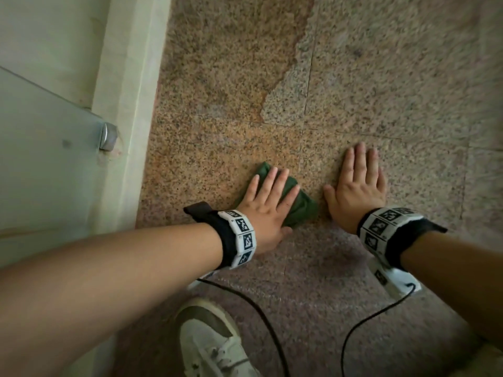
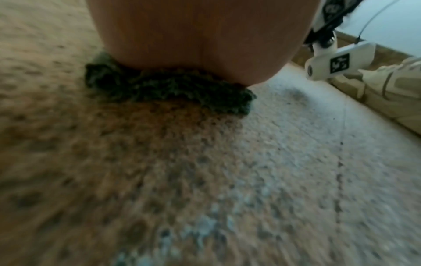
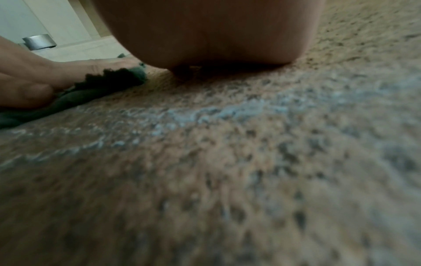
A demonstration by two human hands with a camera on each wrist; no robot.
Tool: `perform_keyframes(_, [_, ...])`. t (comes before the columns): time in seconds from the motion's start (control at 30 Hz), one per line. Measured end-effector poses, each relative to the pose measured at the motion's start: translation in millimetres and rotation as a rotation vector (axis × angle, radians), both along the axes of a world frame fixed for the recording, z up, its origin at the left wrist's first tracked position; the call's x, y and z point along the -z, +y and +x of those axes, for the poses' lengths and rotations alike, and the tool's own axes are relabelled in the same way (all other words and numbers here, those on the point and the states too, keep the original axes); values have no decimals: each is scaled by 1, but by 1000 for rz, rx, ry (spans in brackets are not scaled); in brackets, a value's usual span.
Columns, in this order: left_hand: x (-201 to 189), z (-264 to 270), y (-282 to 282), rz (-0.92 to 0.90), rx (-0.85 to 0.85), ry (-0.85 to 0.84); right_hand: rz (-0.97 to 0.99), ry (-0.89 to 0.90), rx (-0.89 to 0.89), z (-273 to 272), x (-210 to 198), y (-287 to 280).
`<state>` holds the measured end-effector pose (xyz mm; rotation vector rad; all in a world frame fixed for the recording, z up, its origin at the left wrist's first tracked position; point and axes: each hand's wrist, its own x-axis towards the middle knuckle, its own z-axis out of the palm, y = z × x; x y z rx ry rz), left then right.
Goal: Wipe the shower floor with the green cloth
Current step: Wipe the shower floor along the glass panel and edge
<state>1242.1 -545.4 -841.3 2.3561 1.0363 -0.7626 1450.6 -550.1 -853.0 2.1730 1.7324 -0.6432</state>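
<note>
The shower floor (image 1: 353, 77), speckled stone tiles, is filling most of the head view, and a darker patch, perhaps wet, is covering its far left part beside the pale wall (image 1: 128, 104) along the left edge. The left hand (image 1: 268, 202) is pressing flat, fingers straight, on the bunched green cloth (image 1: 299, 208) near that left edge. The right hand (image 1: 359, 186) is lying just beside it, flat on the bare tile with fingers spread, holding nothing. I judge that the wiping is going on, with most of the floor still waiting. The wrist views are blurred, and the palm is hiding most of the cloth.
</note>
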Motion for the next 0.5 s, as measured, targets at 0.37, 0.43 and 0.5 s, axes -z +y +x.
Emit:
perform_keyframes(0.37, [-2, -39, 46, 108, -100, 82, -47, 32, 0, 3, -6, 2])
perform_keyframes(0.43, [-6, -32, 27, 40, -55, 72, -55, 42, 14, 1, -7, 3])
perform_keyframes(0.5, [-10, -25, 3, -51, -24, 65, -68, 61, 24, -3, -9, 5])
